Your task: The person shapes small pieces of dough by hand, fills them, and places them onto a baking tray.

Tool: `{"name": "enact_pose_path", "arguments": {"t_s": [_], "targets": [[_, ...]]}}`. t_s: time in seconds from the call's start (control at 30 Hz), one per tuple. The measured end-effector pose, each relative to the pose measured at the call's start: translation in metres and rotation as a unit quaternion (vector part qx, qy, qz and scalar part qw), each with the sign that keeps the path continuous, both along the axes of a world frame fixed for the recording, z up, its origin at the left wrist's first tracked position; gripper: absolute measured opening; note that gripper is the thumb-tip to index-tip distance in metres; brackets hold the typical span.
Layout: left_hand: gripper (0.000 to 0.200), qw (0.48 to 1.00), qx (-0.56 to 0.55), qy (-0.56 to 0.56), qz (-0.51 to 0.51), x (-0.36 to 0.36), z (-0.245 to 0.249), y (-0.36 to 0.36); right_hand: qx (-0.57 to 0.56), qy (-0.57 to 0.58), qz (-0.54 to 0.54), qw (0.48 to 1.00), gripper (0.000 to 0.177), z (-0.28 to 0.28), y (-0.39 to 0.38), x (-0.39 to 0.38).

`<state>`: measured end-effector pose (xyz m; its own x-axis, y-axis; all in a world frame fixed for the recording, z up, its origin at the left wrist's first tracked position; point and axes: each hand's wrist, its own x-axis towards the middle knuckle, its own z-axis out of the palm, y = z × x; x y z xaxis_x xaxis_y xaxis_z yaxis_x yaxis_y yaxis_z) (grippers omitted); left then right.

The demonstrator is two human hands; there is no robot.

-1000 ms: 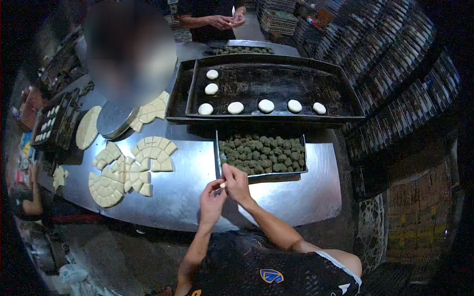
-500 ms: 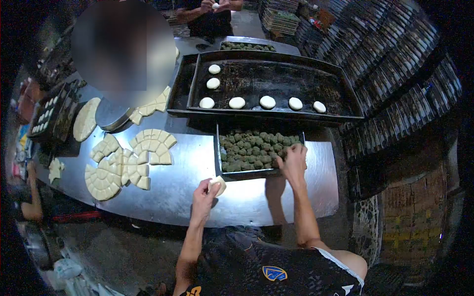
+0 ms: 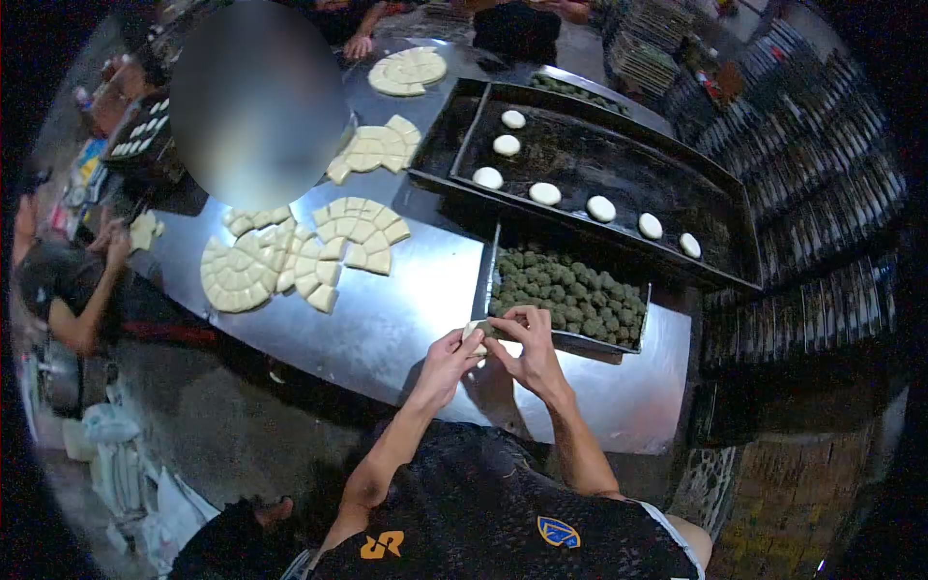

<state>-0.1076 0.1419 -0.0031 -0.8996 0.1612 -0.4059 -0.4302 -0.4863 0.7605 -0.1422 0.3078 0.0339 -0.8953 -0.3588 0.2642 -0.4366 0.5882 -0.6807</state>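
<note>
In front of my body, my left hand [image 3: 447, 367] grips a flattened piece of dough [image 3: 471, 332] between thumb and fingers. Close against it, my right hand [image 3: 534, 356] pinches a dark green filling ball [image 3: 485, 330] at the dough; the fingers partly cover both. Just beyond my hands is a metal pan [image 3: 592, 343] full of green balls [image 3: 565, 288]. Behind that pan lies a large black baking tray [image 3: 619, 159] with several white dough rounds [image 3: 601, 209] along its left and near sides.
Cut dough sheets [image 3: 237, 275] spread over the left of the steel table [image 3: 387, 319]. More cut dough [image 3: 377, 148] lies farther back. Other people stand around the table; one person's hand [image 3: 359, 45] rests at the far edge. Stacked trays [image 3: 802, 174] line the right.
My right hand has left the pan of green balls with one and come to the dough in my left hand. The camera view has turned, shifting the table contents.
</note>
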Motion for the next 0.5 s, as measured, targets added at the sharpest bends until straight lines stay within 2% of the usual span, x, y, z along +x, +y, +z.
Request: {"name": "enact_pose_path", "arguments": {"t_s": [0.07, 0.13, 0.17, 0.23, 0.37, 0.47, 0.5], "targets": [[0.038, 1.000, 0.004, 0.012, 0.015, 0.001, -0.001, -0.010, 0.007, -0.018, 0.057, 0.998, 0.038, 0.006, 0.001, -0.006], [0.038, 0.996, 0.084, 0.007, 0.026, 0.003, 0.003, -0.021, -0.002, -0.052, 0.138, 0.989, 0.056, 0.012, 0.005, -0.011], [0.038, 0.996, 0.082, 0.007, 0.031, 0.002, 0.005, -0.024, -0.074, -0.179, 0.133, 0.972, 0.062, 0.016, 0.003, -0.011], [0.040, 0.996, 0.082, 0.015, 0.016, -0.001, 0.011, -0.022, -0.064, -0.152, 0.191, 0.968, 0.065, 0.005, 0.004, -0.018], [0.040, 0.997, 0.077, 0.017, 0.017, -0.003, 0.013, -0.020, -0.141, -0.171, 0.190, 0.957, 0.055, 0.005, -0.007, -0.018], [0.042, 0.996, 0.074, 0.051, 0.002, -0.001, 0.013, -0.020, -0.116, -0.043, 0.141, 0.982, 0.034, 0.014, -0.014, -0.016], [0.042, 0.996, 0.074, 0.050, 0.003, 0.000, 0.012, -0.018, -0.116, -0.044, 0.143, 0.982, 0.034, 0.020, -0.015, -0.016]]}}
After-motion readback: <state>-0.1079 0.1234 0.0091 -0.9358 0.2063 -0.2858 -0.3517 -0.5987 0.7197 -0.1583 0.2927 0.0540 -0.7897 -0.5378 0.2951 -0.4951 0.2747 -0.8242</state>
